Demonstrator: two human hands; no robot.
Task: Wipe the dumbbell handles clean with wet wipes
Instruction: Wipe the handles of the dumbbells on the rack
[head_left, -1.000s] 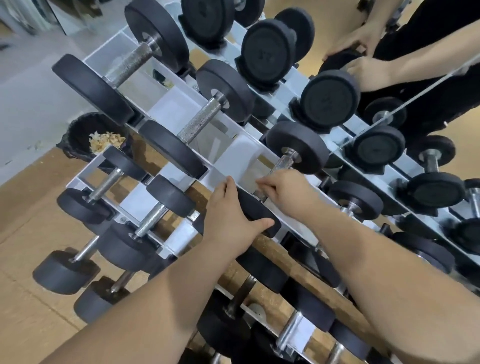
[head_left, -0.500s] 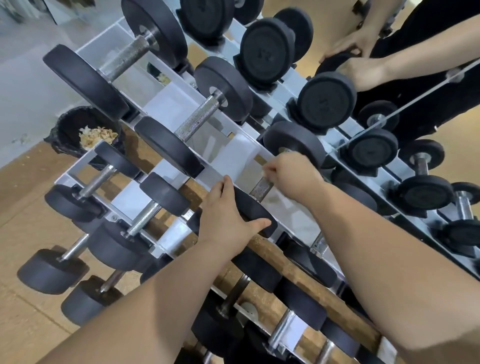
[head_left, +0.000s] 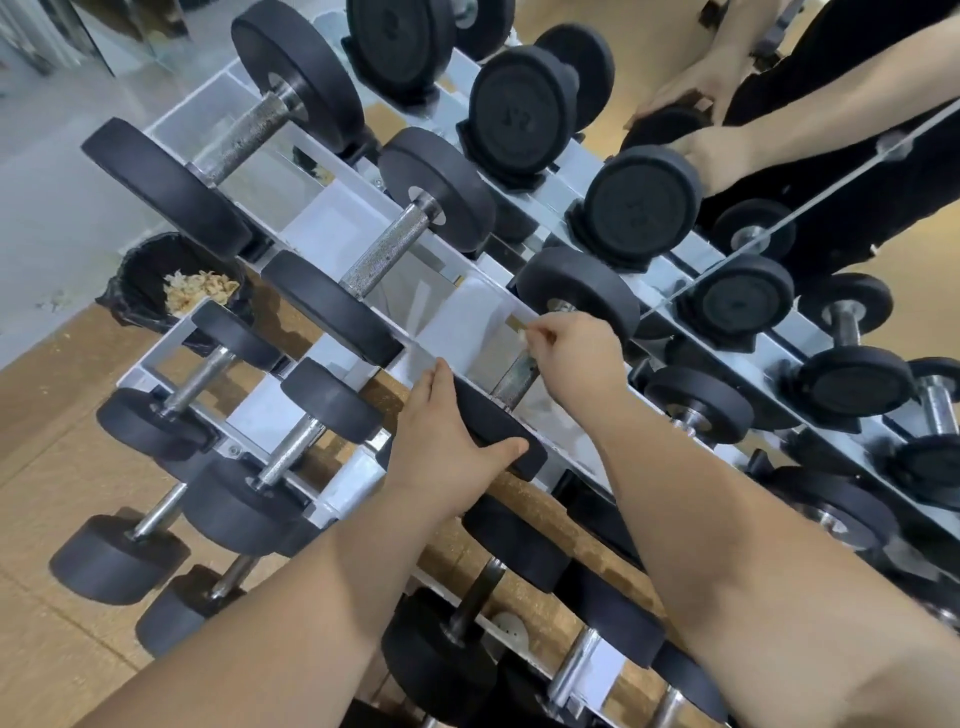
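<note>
A black-headed dumbbell lies on the top shelf of the white rack (head_left: 457, 322). My left hand (head_left: 441, 431) grips the dumbbell's near head (head_left: 506, 441) from the left, thumb along its edge. My right hand (head_left: 571, 353) is closed around the upper part of the metal handle (head_left: 514, 379), just below the far head (head_left: 576, 291). A small pale scrap of wet wipe (head_left: 521, 334) sticks out at the fingertips; the rest is hidden in the hand. The lower part of the handle is bare.
Two bigger dumbbells (head_left: 389, 254) (head_left: 244, 140) lie to the left on the same shelf, smaller ones (head_left: 291, 452) on lower shelves. A black-lined bin (head_left: 140, 280) with crumpled paper stands on the floor at the left. A mirror (head_left: 779, 218) behind the rack reflects arms and dumbbells.
My right hand has slid up the handle from near the lower head towards the far head. My left hand has stayed on the near head.
</note>
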